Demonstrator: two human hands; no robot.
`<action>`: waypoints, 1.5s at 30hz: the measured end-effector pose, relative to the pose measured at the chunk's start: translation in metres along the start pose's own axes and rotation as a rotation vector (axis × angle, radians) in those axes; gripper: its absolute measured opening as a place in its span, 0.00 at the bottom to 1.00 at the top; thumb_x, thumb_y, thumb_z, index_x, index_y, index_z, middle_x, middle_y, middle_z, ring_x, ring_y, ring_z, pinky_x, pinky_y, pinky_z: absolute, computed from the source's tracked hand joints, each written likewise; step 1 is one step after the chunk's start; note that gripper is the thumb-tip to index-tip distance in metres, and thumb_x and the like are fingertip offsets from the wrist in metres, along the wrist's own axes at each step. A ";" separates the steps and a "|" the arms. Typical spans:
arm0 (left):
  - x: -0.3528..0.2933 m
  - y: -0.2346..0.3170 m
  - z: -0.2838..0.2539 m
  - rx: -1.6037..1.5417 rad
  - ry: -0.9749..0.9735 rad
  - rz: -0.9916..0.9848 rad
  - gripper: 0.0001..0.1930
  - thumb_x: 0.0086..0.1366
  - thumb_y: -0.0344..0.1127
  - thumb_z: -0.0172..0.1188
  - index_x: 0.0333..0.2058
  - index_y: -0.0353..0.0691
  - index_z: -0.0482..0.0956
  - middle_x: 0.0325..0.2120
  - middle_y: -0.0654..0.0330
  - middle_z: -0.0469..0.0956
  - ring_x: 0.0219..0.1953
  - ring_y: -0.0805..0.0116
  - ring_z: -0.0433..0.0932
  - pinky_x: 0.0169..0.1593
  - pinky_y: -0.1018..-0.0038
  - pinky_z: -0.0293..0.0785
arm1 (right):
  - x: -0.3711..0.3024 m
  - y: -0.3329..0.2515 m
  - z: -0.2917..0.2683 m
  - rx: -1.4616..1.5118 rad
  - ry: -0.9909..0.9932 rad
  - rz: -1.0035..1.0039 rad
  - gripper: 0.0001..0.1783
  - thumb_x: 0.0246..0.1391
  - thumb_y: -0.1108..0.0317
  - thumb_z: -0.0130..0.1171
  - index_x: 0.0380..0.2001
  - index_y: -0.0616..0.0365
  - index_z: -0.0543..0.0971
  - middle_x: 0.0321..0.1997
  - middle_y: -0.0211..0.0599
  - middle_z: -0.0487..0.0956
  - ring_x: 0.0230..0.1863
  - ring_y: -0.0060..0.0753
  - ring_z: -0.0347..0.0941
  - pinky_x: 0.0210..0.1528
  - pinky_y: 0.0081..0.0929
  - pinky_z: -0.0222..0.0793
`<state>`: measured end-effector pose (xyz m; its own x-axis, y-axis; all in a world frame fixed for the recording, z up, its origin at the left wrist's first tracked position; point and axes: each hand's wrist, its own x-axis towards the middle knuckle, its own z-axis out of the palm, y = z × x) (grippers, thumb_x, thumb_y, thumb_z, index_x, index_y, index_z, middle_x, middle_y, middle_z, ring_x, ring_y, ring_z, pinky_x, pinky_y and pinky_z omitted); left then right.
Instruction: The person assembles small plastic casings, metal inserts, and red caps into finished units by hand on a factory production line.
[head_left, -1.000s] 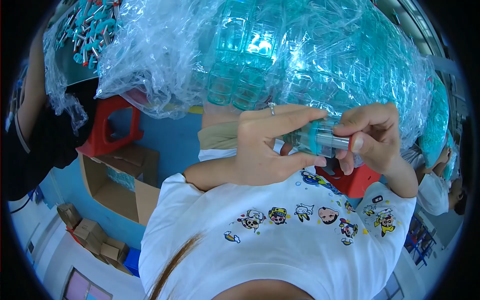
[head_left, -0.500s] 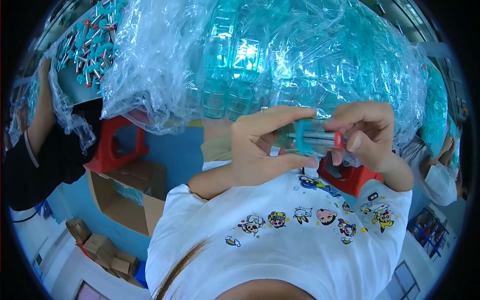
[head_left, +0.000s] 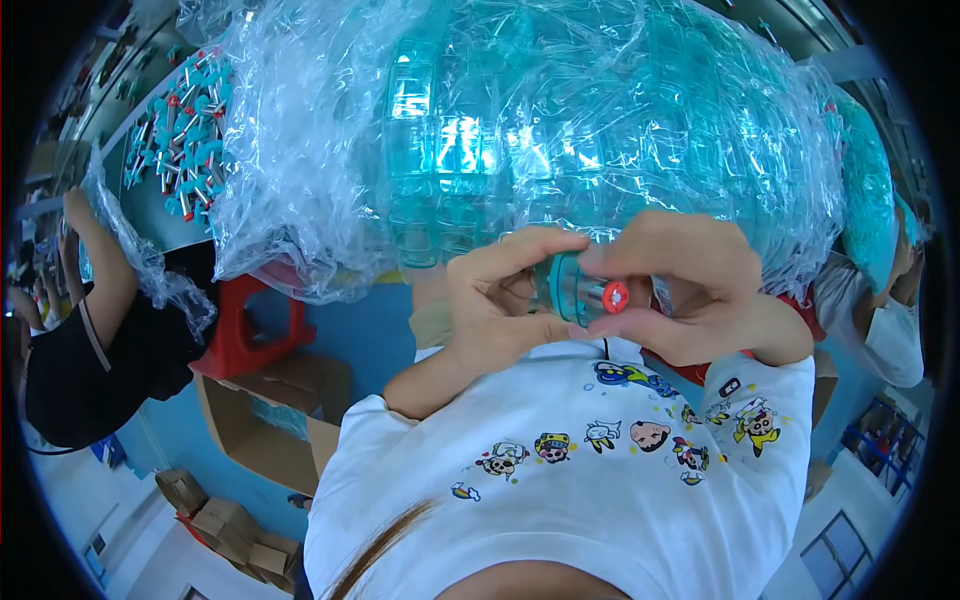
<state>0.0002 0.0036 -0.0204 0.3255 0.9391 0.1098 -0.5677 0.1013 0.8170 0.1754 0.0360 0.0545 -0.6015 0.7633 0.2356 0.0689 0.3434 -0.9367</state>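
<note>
The left hand grips the clear cylindrical container with a teal band between its thumb below and its fingers above. The right hand pinches the container's other end, its fingers on the upper edge and its thumb along the lower one, just beside the red-ended silver tube. The container is held in the air in front of the chest of the white printed T-shirt, near the front edge of the film-wrapped teal plastic containers

A second ago the right fingertips held the silver tube, which stuck well out of the container with its red end toward the right. Half a second ago the tube sat deeper, its red end near the rim. Now that end faces more toward the camera, and the right hand has moved left and wraps closer around the container, so the two hands' fingertips are almost together

The whole view has shifted a little: the pile of silver and teal parts, the red plastic stool and the open cardboard box appear lower and further right. At the left, a co-worker's bent arm shows beside the plastic film
</note>
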 end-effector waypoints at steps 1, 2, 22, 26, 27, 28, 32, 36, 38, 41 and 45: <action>0.001 0.001 0.001 0.022 -0.012 0.029 0.30 0.37 0.19 0.68 0.43 0.24 0.69 0.40 0.51 0.71 0.42 0.69 0.71 0.45 0.76 0.69 | 0.001 0.001 -0.001 -0.077 -0.010 -0.072 0.18 0.33 0.79 0.65 0.33 0.71 0.75 0.23 0.41 0.74 0.18 0.20 0.67 0.17 0.13 0.58; 0.001 0.001 0.002 0.043 -0.023 0.059 0.30 0.36 0.19 0.68 0.43 0.24 0.70 0.40 0.51 0.71 0.42 0.69 0.71 0.45 0.76 0.69 | 0.001 0.001 -0.002 -0.155 -0.020 -0.143 0.17 0.33 0.79 0.65 0.32 0.71 0.75 0.21 0.42 0.73 0.17 0.20 0.66 0.16 0.13 0.57; 0.028 0.011 0.009 0.021 0.028 0.043 0.29 0.37 0.16 0.66 0.44 0.26 0.70 0.42 0.52 0.70 0.45 0.70 0.69 0.48 0.76 0.67 | 0.017 0.006 -0.016 -0.243 0.101 -0.218 0.14 0.32 0.76 0.67 0.27 0.68 0.77 0.22 0.41 0.76 0.21 0.29 0.70 0.22 0.21 0.61; 0.041 0.023 0.011 0.096 0.021 0.100 0.32 0.38 0.18 0.67 0.46 0.27 0.68 0.45 0.51 0.69 0.47 0.68 0.68 0.50 0.75 0.64 | 0.030 -0.001 -0.022 -0.247 0.125 -0.194 0.14 0.33 0.76 0.66 0.28 0.67 0.77 0.22 0.41 0.75 0.21 0.29 0.70 0.22 0.20 0.62; 0.046 0.025 0.010 0.168 0.020 0.165 0.33 0.39 0.20 0.67 0.48 0.28 0.66 0.46 0.51 0.68 0.47 0.67 0.68 0.51 0.74 0.64 | 0.035 -0.001 -0.023 -0.190 0.156 -0.169 0.14 0.33 0.77 0.66 0.29 0.67 0.77 0.22 0.41 0.75 0.21 0.28 0.71 0.22 0.20 0.62; 0.050 0.029 0.008 0.235 0.021 0.226 0.35 0.40 0.22 0.67 0.50 0.28 0.64 0.47 0.50 0.67 0.48 0.66 0.68 0.51 0.73 0.63 | 0.041 -0.002 -0.024 -0.133 0.186 -0.138 0.14 0.33 0.77 0.65 0.29 0.67 0.77 0.23 0.41 0.75 0.21 0.27 0.71 0.21 0.19 0.63; 0.054 0.051 0.011 0.511 0.231 0.441 0.45 0.42 0.32 0.69 0.57 0.34 0.52 0.57 0.44 0.51 0.58 0.56 0.55 0.55 0.66 0.58 | 0.086 -0.003 -0.040 -0.052 0.153 0.008 0.10 0.41 0.78 0.59 0.31 0.68 0.75 0.23 0.37 0.75 0.22 0.25 0.73 0.20 0.17 0.68; 0.041 0.043 -0.011 1.026 0.185 0.507 0.40 0.41 0.40 0.68 0.54 0.34 0.60 0.57 0.44 0.52 0.53 0.50 0.60 0.53 0.63 0.58 | 0.158 0.026 -0.067 -0.431 0.320 -0.158 0.08 0.45 0.75 0.56 0.31 0.64 0.75 0.23 0.32 0.75 0.21 0.20 0.72 0.23 0.15 0.69; 0.034 0.037 -0.013 1.124 0.155 0.502 0.35 0.44 0.39 0.65 0.52 0.36 0.64 0.56 0.44 0.53 0.53 0.48 0.60 0.52 0.61 0.59 | 0.208 0.058 -0.079 -0.856 0.323 -0.457 0.07 0.43 0.74 0.57 0.29 0.62 0.74 0.21 0.33 0.73 0.19 0.26 0.72 0.20 0.21 0.66; 0.034 0.026 -0.015 1.300 0.055 0.544 0.25 0.46 0.34 0.63 0.46 0.36 0.70 0.52 0.49 0.62 0.53 0.47 0.61 0.50 0.60 0.61 | 0.282 0.133 -0.102 -1.431 0.266 -0.590 0.05 0.40 0.71 0.56 0.23 0.59 0.72 0.18 0.33 0.70 0.16 0.31 0.68 0.17 0.27 0.63; 0.034 0.016 -0.021 1.343 0.021 0.562 0.25 0.46 0.32 0.62 0.46 0.36 0.70 0.51 0.50 0.63 0.52 0.47 0.61 0.49 0.58 0.62 | 0.364 0.204 -0.126 -1.898 0.102 -0.724 0.04 0.35 0.71 0.54 0.20 0.57 0.73 0.18 0.35 0.71 0.19 0.29 0.70 0.18 0.26 0.64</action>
<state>-0.0138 0.0443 -0.0151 0.2857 0.7564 0.5885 0.5104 -0.6398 0.5746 0.0712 0.4531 -0.0180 -0.8623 0.2495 0.4407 0.5039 0.5099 0.6972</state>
